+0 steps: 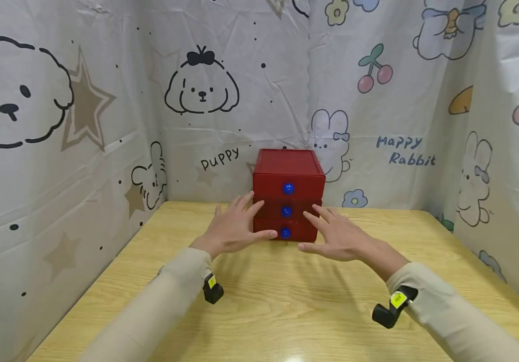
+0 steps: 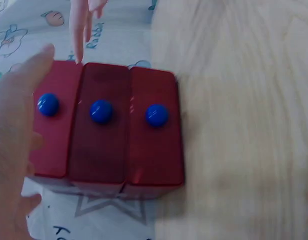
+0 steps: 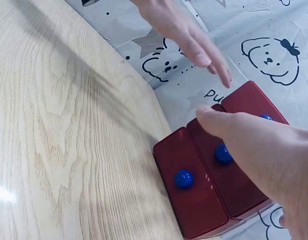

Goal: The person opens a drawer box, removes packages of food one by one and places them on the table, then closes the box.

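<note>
The glossy red box-shaped drawer chest (image 1: pixel 299 193), with a round blue knob (image 1: pixel 286 211) on each of its three stacked drawers (image 1: pixel 300 230), stood near the far edge of the pale wood-grained table (image 1: pixel 264 311). Before it, a person's bare left hand (image 1: pixel 232 229) and bare right hand (image 1: pixel 343 239) hung to either side, both wide, fingers (image 1: pixel 256 207) spread.

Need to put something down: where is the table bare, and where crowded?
The table is bare between the sleeves, and right of the drawer unit up to the cloth. The unit's front is crowded, flanked by the left hand and right hand.
</note>
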`<state>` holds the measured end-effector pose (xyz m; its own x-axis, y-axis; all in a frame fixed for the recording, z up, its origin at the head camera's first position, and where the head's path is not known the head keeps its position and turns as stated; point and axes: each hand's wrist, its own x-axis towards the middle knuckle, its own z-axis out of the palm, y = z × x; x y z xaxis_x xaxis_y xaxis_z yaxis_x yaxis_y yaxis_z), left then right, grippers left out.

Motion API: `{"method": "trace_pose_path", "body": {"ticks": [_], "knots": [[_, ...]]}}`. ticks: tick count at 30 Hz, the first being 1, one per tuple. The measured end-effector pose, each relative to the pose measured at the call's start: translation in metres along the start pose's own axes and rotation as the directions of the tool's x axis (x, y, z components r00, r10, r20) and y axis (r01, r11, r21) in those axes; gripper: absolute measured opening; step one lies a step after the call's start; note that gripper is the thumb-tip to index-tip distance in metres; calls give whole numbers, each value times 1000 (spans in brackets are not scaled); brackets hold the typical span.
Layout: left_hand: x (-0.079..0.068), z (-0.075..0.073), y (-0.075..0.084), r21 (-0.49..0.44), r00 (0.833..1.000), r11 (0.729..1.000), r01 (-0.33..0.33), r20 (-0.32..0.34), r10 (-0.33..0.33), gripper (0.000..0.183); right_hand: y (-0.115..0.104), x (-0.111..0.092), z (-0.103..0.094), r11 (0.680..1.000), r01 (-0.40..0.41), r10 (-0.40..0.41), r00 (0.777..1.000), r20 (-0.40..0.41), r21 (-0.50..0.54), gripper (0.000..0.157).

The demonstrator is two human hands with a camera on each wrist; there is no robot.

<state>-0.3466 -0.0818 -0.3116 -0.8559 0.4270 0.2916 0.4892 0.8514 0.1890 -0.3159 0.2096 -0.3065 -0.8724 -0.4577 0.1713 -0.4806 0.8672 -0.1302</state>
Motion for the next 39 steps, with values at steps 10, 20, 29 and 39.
{"method": "trace_pose_path", "body": {"ticks": [10,20,29,39], "knots": [[40,-40,-11,-224,988,973,-54,-156,19,93,-8,18,2,978,68,-41,990,-137,199,85],[80,-55,-18,-280,982,960,-22,-185,-32,80,-23,26,15,969,96,-56,983,-175,230,79],[106,-31,-27,-327,995,945,-8,-100,-26,67,-22,33,35,943,29,37,981,-190,331,76],[124,-33,-23,-309,1000,951,14,-18,-21,64,-23,66,25,669,-103,318,935,-159,736,68]]}}
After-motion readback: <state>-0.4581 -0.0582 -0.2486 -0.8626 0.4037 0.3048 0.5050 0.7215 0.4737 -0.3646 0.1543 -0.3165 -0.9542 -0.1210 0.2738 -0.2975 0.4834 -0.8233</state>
